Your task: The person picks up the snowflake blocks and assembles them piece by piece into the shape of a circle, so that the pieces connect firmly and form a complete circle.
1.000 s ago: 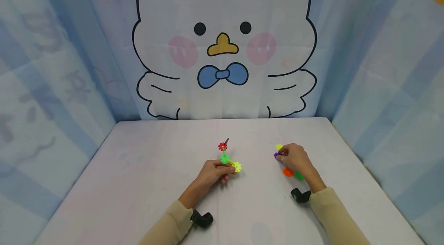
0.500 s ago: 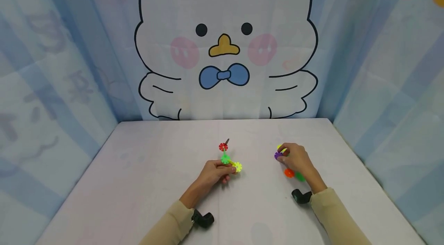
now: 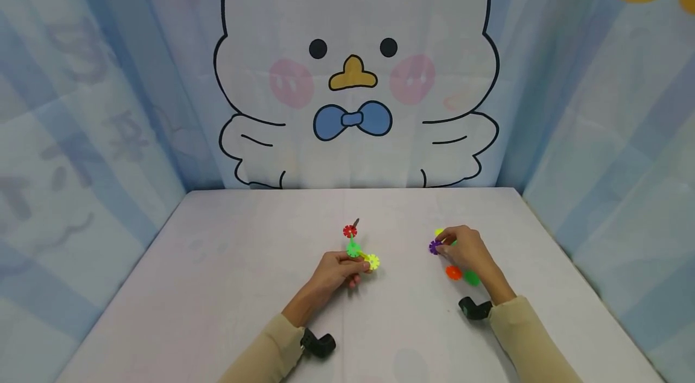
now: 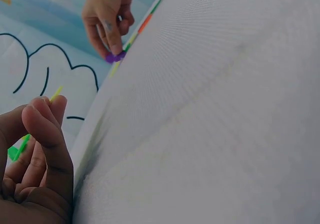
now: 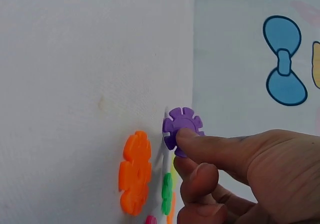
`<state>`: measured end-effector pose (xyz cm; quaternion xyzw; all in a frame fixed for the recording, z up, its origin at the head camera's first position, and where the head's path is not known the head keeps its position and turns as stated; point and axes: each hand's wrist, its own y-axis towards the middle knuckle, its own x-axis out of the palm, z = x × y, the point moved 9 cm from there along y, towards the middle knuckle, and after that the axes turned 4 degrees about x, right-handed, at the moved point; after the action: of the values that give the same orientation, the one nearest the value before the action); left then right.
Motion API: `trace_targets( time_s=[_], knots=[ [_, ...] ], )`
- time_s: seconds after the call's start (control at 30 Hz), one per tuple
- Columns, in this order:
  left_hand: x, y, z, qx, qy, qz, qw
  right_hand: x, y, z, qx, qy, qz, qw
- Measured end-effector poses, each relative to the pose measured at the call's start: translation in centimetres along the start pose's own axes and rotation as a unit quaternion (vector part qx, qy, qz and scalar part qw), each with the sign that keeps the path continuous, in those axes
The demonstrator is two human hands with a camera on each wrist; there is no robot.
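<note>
My left hand (image 3: 335, 274) pinches a joined string of plastic snowflake discs above the table by its yellow disc (image 3: 373, 262). From there the string runs through a green disc (image 3: 353, 249) up to a red disc (image 3: 350, 231), with a thin dark piece (image 3: 356, 222) sticking out at the top. Thumb and fingers of my right hand (image 3: 464, 247) pinch a purple snowflake disc (image 5: 182, 120), whose notched edge shows around the thumb tip in the right wrist view. In the left wrist view, only bits of the string show behind the left fingers.
Loose snowflake discs lie beside and under the right hand: an orange disc (image 3: 453, 273), a green disc (image 3: 472, 278) and a yellow one (image 3: 438, 231). A pink disc (image 5: 151, 219) peeks in at the right wrist view's bottom edge. A printed curtain (image 3: 353, 160) stands behind the white table (image 3: 217, 286).
The purple disc, partly hidden by the right fingers a second ago, now shows more of its face and has shifted slightly toward me. The left hand holds its string almost still.
</note>
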<state>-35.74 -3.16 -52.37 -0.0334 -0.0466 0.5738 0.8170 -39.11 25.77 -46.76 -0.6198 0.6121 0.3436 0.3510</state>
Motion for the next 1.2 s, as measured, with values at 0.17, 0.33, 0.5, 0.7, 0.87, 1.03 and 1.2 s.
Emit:
trace_targets(
  time_s=[0.17,0.33,0.5,0.7,0.87,1.03,1.2],
  knots=[
    [0.0,0.0,0.0,0.001,-0.002,-0.001,1.0,-0.1,-0.1,-0.3,-0.014,0.005,-0.009,0.9998],
    [-0.1,0.1,-0.2,0.003,0.002,0.002,1.0,0.0,-0.2,-0.5,-0.01,0.006,-0.026,0.9996],
    [-0.1,0.1,-0.2,0.004,0.001,0.003,1.0,0.2,-0.2,-0.5,-0.002,0.003,-0.043,0.9991],
    [-0.1,0.0,-0.1,0.006,-0.002,0.001,1.0,0.9,-0.4,-1.2,0.001,0.057,-0.068,0.9961],
    [-0.1,0.0,-0.1,0.005,-0.001,0.0,1.0,2.0,-0.4,-2.3,-0.023,0.099,-0.086,0.9911],
    [-0.1,0.0,-0.2,0.003,0.004,-0.001,1.0,3.0,-0.6,-3.8,-0.062,0.141,-0.097,0.9833],
    [-0.1,0.1,-0.2,-0.003,0.007,0.0,1.0,4.2,-1.1,-5.4,-0.075,0.182,-0.123,0.9727]
  ],
)
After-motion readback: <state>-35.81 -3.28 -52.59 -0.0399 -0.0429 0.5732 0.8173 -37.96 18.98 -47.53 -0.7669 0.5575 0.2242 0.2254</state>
